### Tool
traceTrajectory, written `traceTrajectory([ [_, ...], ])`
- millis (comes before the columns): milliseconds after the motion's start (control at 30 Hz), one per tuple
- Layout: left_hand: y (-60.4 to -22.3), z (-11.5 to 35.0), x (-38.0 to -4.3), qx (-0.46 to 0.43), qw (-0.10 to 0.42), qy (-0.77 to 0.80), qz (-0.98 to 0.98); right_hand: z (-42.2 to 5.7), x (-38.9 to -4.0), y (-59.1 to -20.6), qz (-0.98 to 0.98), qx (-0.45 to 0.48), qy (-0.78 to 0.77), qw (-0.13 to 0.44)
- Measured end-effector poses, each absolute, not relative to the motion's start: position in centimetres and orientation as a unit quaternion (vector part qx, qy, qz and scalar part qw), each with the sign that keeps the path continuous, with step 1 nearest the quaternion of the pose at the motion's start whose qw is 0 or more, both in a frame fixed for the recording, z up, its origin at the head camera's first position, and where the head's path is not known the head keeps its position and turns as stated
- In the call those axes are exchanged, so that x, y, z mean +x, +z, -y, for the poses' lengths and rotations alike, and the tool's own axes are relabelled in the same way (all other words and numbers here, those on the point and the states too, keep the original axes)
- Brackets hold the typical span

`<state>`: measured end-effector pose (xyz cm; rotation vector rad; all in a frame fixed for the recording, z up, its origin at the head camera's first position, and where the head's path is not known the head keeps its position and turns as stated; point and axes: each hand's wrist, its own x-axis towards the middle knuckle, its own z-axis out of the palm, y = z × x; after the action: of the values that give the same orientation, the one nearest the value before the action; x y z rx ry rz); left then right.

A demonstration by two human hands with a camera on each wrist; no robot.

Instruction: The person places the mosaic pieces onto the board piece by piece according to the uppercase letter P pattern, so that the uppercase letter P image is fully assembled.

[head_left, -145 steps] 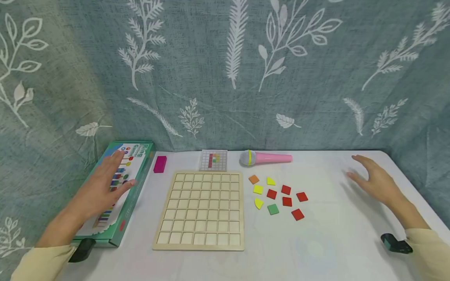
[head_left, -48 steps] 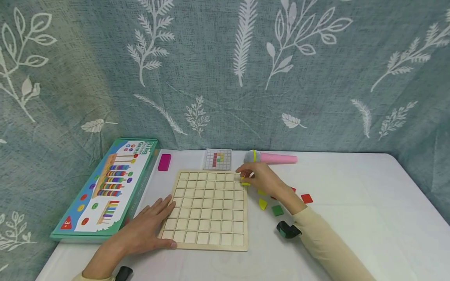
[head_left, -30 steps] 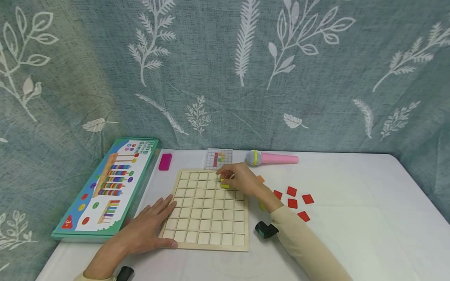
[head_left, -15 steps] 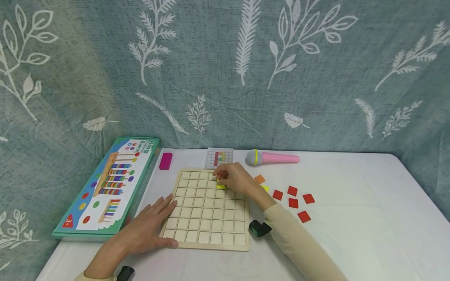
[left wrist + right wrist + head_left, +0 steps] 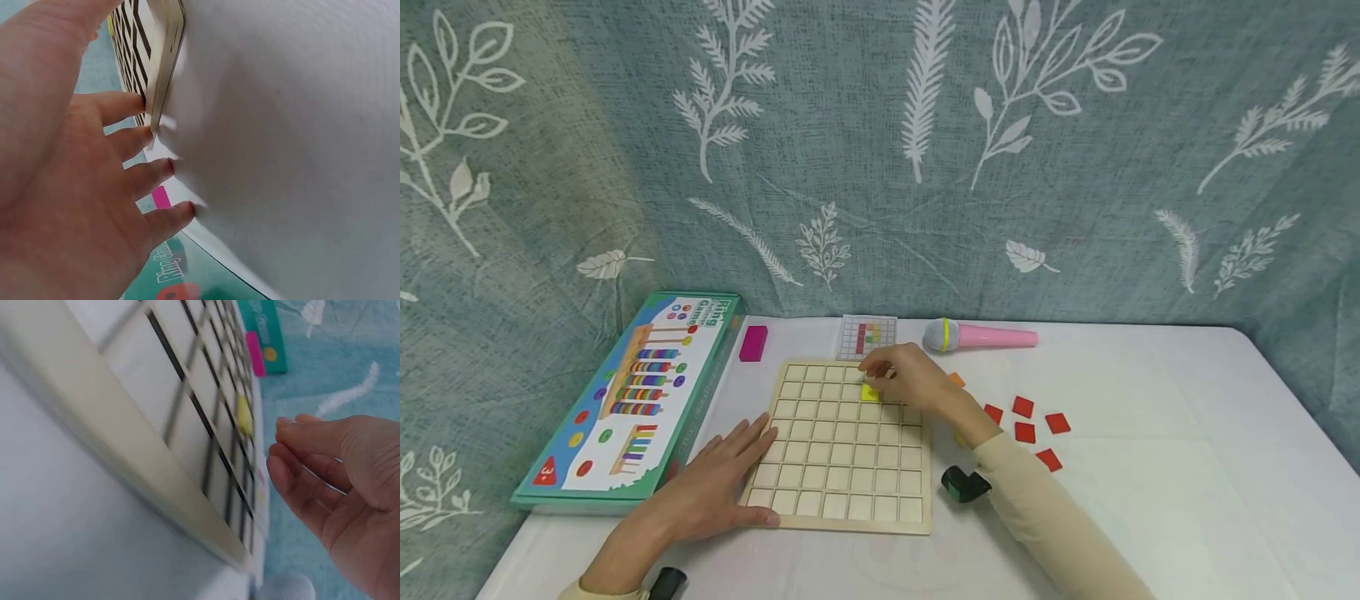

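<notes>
Hovering with the right hand loosely curled and empty, having the yellow tile on the board just below and left of it, well apart from the left hand, spread at the board's edge.

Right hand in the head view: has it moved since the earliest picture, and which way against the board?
Yes, leftward. The right hand was well right of the board; now it reaches over the board's upper right part.
</notes>
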<state>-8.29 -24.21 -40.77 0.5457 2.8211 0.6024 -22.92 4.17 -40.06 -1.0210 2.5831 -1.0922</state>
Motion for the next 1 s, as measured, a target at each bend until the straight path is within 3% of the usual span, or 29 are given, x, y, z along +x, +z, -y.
traceTrajectory([
  [567,-41.0,23.9,-8.0,0.184,0.093,0.193,-0.959,-12.9,-24.3,-38.9,-0.892,-0.285,-0.338,0.088],
  [1000,-41.0,23.8,-7.9,0.181,0.097,0.194,-0.959,-14.6,-23.8,-40.6,-0.892,-0.296,-0.331,0.088],
])
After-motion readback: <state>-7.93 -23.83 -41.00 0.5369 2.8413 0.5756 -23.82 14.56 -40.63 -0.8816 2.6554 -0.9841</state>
